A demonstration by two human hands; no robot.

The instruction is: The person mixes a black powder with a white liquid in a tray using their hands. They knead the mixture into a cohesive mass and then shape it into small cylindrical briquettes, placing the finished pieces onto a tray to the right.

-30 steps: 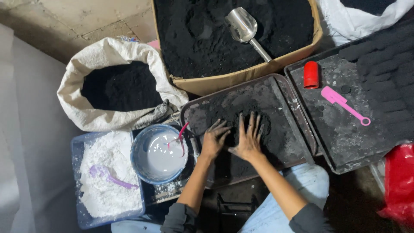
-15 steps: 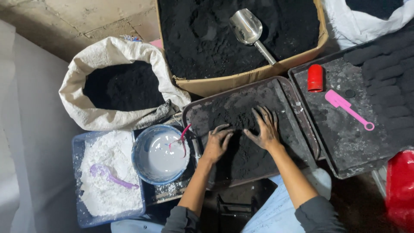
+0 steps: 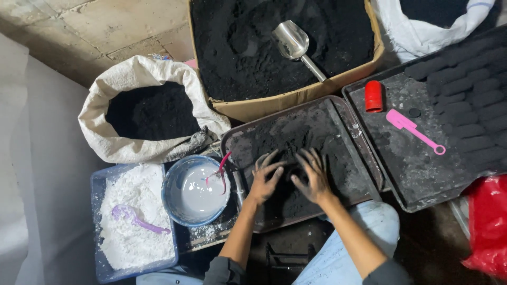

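Note:
A dark metal tray [image 3: 346, 113] holding black powder [image 3: 296, 134] lies in front of me. My left hand [image 3: 265, 178] and my right hand [image 3: 312, 174] are both blackened and press into the powder side by side, fingers spread. Neither hand holds a tool. Left of the tray stands a blue bowl [image 3: 174, 203] of pale grey liquid with a pink spoon [image 3: 222, 164] leaning in it.
A cardboard box of black powder [image 3: 248, 47] with a metal scoop [image 3: 293, 42] sits behind. A white sack of black powder [image 3: 148, 111] is at left, a tub of white powder [image 3: 132, 221] with a purple spoon below it. A second tray [image 3: 412, 158] at right holds black briquettes, a red cylinder [image 3: 373, 96], a pink spatula [image 3: 413, 130].
Both hands have shifted within the tray's powder, the right hand drawing back toward the left one so they lie side by side. The view has drifted slightly.

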